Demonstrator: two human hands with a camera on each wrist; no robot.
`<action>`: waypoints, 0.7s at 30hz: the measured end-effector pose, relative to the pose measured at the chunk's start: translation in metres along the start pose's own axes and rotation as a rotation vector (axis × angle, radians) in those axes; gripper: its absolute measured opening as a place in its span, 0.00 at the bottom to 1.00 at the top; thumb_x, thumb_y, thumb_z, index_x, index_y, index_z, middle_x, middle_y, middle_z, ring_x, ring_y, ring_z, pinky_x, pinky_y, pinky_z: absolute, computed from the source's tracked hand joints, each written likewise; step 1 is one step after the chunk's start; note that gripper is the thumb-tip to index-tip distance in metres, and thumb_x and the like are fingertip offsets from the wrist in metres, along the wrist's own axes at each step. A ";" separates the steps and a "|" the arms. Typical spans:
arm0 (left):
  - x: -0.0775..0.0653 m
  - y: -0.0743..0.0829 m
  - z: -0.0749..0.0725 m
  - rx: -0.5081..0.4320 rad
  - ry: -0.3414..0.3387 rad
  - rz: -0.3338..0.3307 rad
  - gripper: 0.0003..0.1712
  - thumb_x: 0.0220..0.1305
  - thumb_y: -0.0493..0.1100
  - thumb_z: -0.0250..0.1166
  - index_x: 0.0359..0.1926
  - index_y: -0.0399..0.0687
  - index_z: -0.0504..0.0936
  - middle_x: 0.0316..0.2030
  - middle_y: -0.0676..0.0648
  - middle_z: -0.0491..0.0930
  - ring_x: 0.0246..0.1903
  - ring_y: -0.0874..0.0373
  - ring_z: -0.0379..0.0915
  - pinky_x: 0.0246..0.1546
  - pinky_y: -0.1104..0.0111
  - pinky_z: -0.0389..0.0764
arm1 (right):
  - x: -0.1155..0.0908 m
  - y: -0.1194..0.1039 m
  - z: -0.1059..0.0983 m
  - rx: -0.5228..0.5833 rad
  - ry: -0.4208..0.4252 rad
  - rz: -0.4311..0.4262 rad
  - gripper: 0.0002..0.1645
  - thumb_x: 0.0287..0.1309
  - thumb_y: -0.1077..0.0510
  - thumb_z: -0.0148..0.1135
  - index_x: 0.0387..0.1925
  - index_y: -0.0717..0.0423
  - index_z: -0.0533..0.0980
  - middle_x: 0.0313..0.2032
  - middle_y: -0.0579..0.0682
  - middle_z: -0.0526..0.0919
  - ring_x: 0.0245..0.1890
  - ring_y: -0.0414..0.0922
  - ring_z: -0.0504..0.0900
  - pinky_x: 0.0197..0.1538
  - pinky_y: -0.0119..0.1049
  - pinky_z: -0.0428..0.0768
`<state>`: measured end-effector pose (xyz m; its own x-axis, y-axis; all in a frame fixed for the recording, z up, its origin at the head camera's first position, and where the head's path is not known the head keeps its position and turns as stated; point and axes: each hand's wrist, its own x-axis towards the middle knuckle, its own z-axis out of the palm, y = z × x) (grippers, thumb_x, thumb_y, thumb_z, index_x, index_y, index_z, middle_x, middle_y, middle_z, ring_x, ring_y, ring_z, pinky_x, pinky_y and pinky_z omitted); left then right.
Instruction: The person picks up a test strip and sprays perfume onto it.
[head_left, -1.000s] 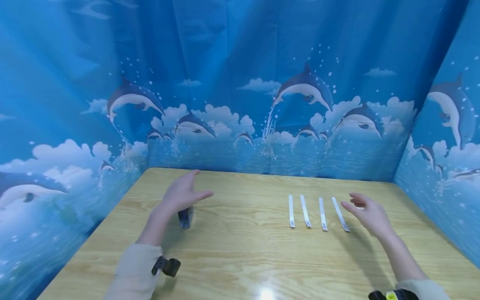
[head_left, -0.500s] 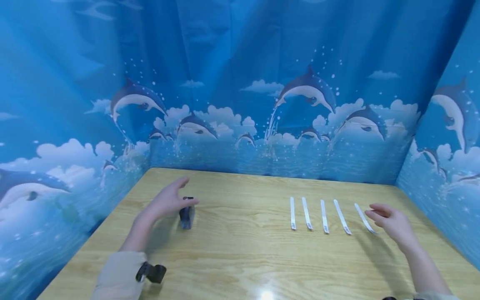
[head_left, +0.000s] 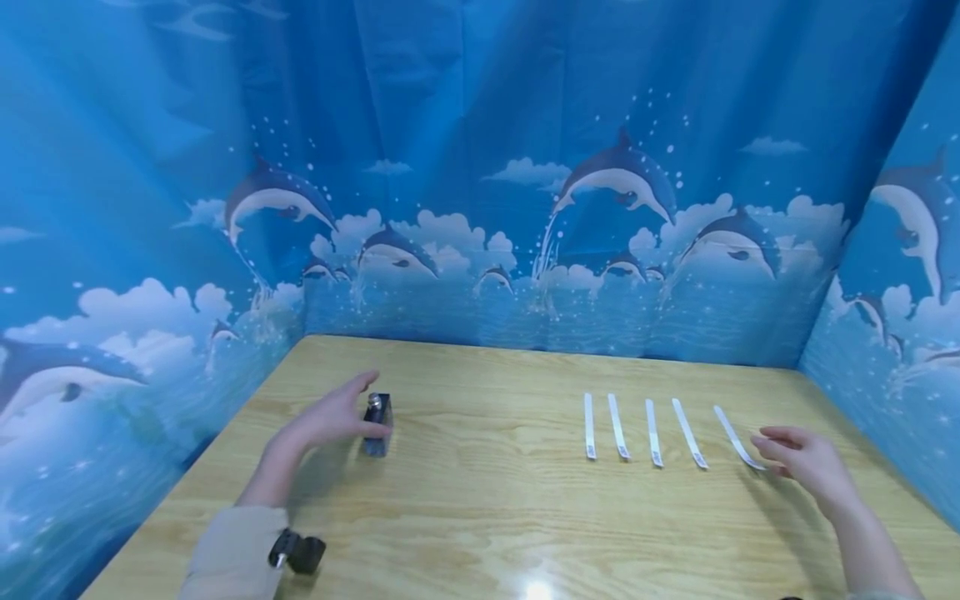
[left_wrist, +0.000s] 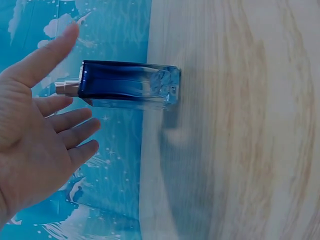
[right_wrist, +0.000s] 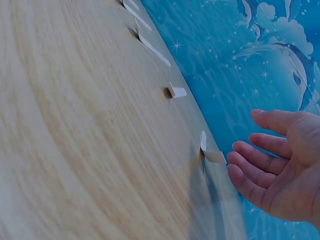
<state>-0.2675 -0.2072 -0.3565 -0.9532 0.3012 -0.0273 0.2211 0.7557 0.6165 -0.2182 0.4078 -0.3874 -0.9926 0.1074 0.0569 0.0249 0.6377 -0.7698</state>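
On the left of the table stands a perfume bottle (head_left: 377, 440), upright, dark blue glass fading to clear at its base, with a silver sprayer neck (left_wrist: 66, 87). My left hand (head_left: 330, 419) is beside its top, thumb and fingers spread, not gripping it. Several narrow white paper strips (head_left: 687, 433) lie in a row on the right, their near ends bent up. Just right of the rightmost strip (head_left: 733, 437), my right hand (head_left: 810, 468) hovers with relaxed, slightly bent fingers. In the right wrist view, nothing is seen between the thumb and fingers of that hand (right_wrist: 285, 165).
A light wooden table (head_left: 480, 508) carries everything. Behind and at both sides hangs a blue curtain (head_left: 465, 167) printed with dolphins and clouds. A small black camera (head_left: 298, 552) is strapped at my left wrist.
A further strip has come to lie at the right end of the row. My right hand moved right and nearer me; my left hand drew back left, then lowered beside the bottle.
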 end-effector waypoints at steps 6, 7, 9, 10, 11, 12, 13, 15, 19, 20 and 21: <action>-0.002 -0.009 0.001 -0.022 -0.005 0.022 0.51 0.50 0.44 0.71 0.67 0.29 0.52 0.64 0.28 0.55 0.62 0.33 0.53 0.59 0.46 0.59 | 0.001 0.003 -0.002 0.125 -0.065 0.112 0.36 0.64 0.53 0.54 0.56 0.84 0.58 0.34 0.45 0.83 0.29 0.31 0.80 0.35 0.33 0.81; -0.004 -0.011 0.001 -0.030 -0.005 0.018 0.50 0.50 0.42 0.71 0.66 0.28 0.53 0.63 0.27 0.56 0.61 0.33 0.53 0.59 0.46 0.59 | 0.002 0.003 -0.002 0.148 -0.079 0.131 0.37 0.64 0.53 0.54 0.56 0.84 0.58 0.34 0.44 0.83 0.29 0.31 0.80 0.36 0.34 0.81; -0.006 -0.015 0.000 -0.040 -0.006 0.010 0.47 0.50 0.41 0.71 0.65 0.27 0.55 0.62 0.26 0.58 0.60 0.32 0.55 0.58 0.46 0.60 | 0.004 0.003 -0.001 0.178 -0.108 0.156 0.38 0.64 0.53 0.54 0.57 0.85 0.57 0.35 0.46 0.83 0.30 0.32 0.81 0.37 0.34 0.81; -0.007 -0.017 0.000 -0.046 -0.007 0.001 0.46 0.50 0.40 0.71 0.64 0.27 0.56 0.61 0.26 0.59 0.60 0.32 0.55 0.58 0.46 0.61 | 0.005 0.003 -0.002 0.189 -0.122 0.172 0.38 0.64 0.53 0.53 0.57 0.85 0.56 0.35 0.48 0.84 0.30 0.33 0.81 0.37 0.35 0.81; -0.008 -0.018 -0.001 -0.053 -0.008 -0.007 0.46 0.50 0.40 0.71 0.64 0.28 0.57 0.60 0.26 0.60 0.60 0.33 0.56 0.57 0.46 0.62 | 0.007 0.003 -0.002 0.197 -0.128 0.181 0.38 0.65 0.53 0.53 0.58 0.85 0.55 0.35 0.50 0.84 0.30 0.33 0.81 0.38 0.35 0.81; -0.008 -0.019 -0.001 -0.058 -0.008 -0.013 0.45 0.50 0.40 0.71 0.64 0.28 0.58 0.60 0.26 0.61 0.59 0.33 0.57 0.57 0.46 0.63 | 0.008 0.003 -0.002 0.204 -0.134 0.191 0.39 0.65 0.53 0.53 0.58 0.86 0.54 0.36 0.50 0.83 0.30 0.33 0.81 0.38 0.35 0.81; -0.009 -0.019 -0.001 -0.058 -0.006 -0.017 0.45 0.49 0.41 0.71 0.63 0.28 0.58 0.59 0.26 0.62 0.59 0.33 0.58 0.56 0.46 0.64 | 0.009 0.003 -0.001 0.208 -0.138 0.196 0.39 0.65 0.54 0.53 0.58 0.86 0.53 0.36 0.52 0.83 0.30 0.34 0.81 0.39 0.35 0.81; -0.009 -0.019 -0.002 -0.062 -0.005 -0.020 0.44 0.49 0.41 0.71 0.63 0.29 0.59 0.58 0.26 0.64 0.58 0.33 0.59 0.56 0.47 0.65 | 0.010 0.004 -0.001 0.227 -0.145 0.211 0.39 0.65 0.55 0.52 0.58 0.88 0.51 0.35 0.52 0.83 0.30 0.33 0.81 0.39 0.34 0.81; -0.008 -0.019 -0.001 -0.066 -0.010 -0.011 0.45 0.48 0.40 0.72 0.63 0.28 0.59 0.58 0.27 0.64 0.58 0.33 0.60 0.56 0.47 0.64 | 0.012 0.007 0.000 0.308 -0.147 0.227 0.38 0.64 0.59 0.53 0.56 0.90 0.51 0.31 0.49 0.83 0.29 0.34 0.81 0.38 0.33 0.81; -0.007 -0.019 -0.001 -0.065 -0.014 -0.004 0.46 0.48 0.40 0.72 0.63 0.28 0.58 0.58 0.26 0.64 0.58 0.33 0.60 0.56 0.47 0.64 | 0.012 0.008 0.000 0.333 -0.147 0.231 0.36 0.64 0.60 0.53 0.55 0.90 0.52 0.30 0.48 0.83 0.28 0.35 0.82 0.38 0.33 0.81; -0.006 -0.019 0.000 -0.063 -0.017 0.003 0.46 0.48 0.40 0.72 0.63 0.28 0.58 0.58 0.26 0.64 0.58 0.33 0.60 0.56 0.47 0.64 | 0.012 0.008 0.001 0.357 -0.144 0.237 0.35 0.63 0.62 0.54 0.54 0.91 0.53 0.29 0.47 0.83 0.28 0.35 0.82 0.38 0.33 0.81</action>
<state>-0.2655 -0.2235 -0.3679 -0.9488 0.3135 -0.0382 0.2100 0.7165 0.6652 -0.2304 0.4140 -0.3936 -0.9715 0.0951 -0.2170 0.2359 0.3025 -0.9235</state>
